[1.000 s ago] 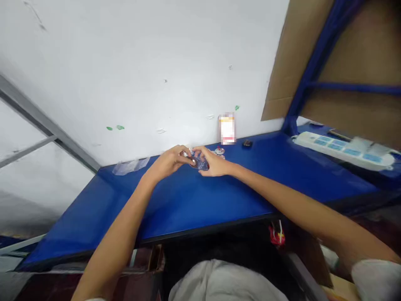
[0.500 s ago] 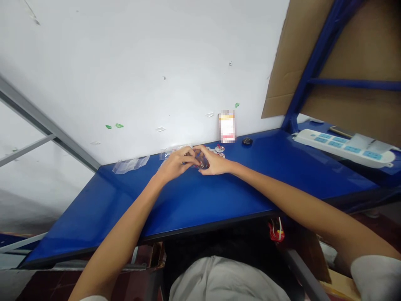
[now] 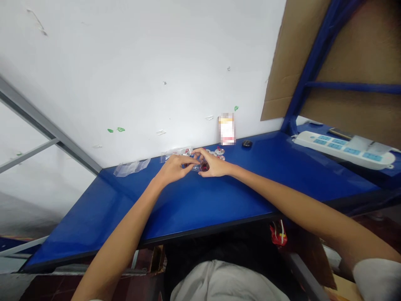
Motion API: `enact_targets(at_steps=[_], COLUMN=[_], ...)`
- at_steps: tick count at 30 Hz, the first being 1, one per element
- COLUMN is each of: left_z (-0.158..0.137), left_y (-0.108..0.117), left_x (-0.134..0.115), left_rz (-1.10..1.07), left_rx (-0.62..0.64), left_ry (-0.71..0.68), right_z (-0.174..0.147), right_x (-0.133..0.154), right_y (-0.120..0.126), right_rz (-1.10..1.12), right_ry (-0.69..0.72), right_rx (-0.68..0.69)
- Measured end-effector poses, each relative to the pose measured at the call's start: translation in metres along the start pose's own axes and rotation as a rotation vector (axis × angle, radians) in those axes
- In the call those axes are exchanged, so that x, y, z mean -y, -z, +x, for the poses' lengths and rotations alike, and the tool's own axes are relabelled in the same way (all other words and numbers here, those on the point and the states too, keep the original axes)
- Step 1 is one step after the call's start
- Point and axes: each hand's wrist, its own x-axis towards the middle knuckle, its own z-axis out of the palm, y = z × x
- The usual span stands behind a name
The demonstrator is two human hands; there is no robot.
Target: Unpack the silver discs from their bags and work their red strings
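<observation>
While the clear packet is held over the desk by the right hand, fingers half-curled | left hand fingers nearly pinched, any hold unclear | packet could be dropped if grip is loosened

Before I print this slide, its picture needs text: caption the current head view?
Right hand cups a small dark-red item, left hand close beside it, over a blue table.
</observation>
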Motion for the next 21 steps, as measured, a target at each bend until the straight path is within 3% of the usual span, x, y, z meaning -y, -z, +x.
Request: enact_targets(at_steps=[4, 6, 10, 13, 17, 21], left_z=[0.005, 0.007, 0.007, 0.008, 0.011, 0.01], left_y=[0.005, 0.005, -0.005, -0.015, -0.021, -0.024], left_x=[-0.011, -0.012, -0.01, -0.011, -0.012, -0.003], left_rz=[-0.011, -0.055, -0.34, -0.516, -0.613, -0.524], left_rx=[-0.185, -0.216, 0.012, 0.11, 0.005, -0.063], left_ry=[0.195, 0.342, 0.527, 0.57, 0.567, 0.524], right_z=[0.001, 0.002, 0.006, 0.009, 0.011, 0.013], right_x=[0.001, -0.001, -0.012, -0.02, -0.018, -0.01], right_y=[0.001, 0.001, 0.002, 0.002, -0.001, -0.003], right_rz=[0.04, 0.071, 0.176, 0.288, 0.463, 0.632], right_ry=[-0.021, -0.028, -0.071, -0.105, -0.214, -0.306], right_rx=[-0.017, -0.054, -0.142, -0.22, -0.31, -0.365])
